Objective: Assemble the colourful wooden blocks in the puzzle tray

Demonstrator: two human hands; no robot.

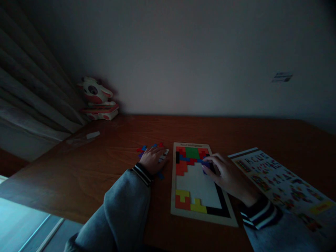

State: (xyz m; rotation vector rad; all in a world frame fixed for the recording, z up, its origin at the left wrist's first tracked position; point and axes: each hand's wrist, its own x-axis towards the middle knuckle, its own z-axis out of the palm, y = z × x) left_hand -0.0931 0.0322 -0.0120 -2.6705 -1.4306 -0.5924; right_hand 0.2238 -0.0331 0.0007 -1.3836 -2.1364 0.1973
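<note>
A wooden puzzle board (204, 217) lies on the table, partly filled with red, green, blue, yellow, orange and black pieces; its middle shows a bare pale base. Over the board's upper right, my right hand (223, 173) has thumb and index finger around a purple piece (205, 170), partly hidden by the fingers. My left hand (153, 159) lies flat with fingers apart, left of the board, over a small pile of loose pieces. Red and blue pieces (144, 148) stick out around it, and a blue piece (160, 175) lies below it.
A printed pattern sheet (286, 185) lies right of the board, partly under my right sleeve. A cow-shaped toy (98, 99) stands at the table's back left by the curtain (31, 80). A small white strip (93, 134) lies on the wooden table (115, 154).
</note>
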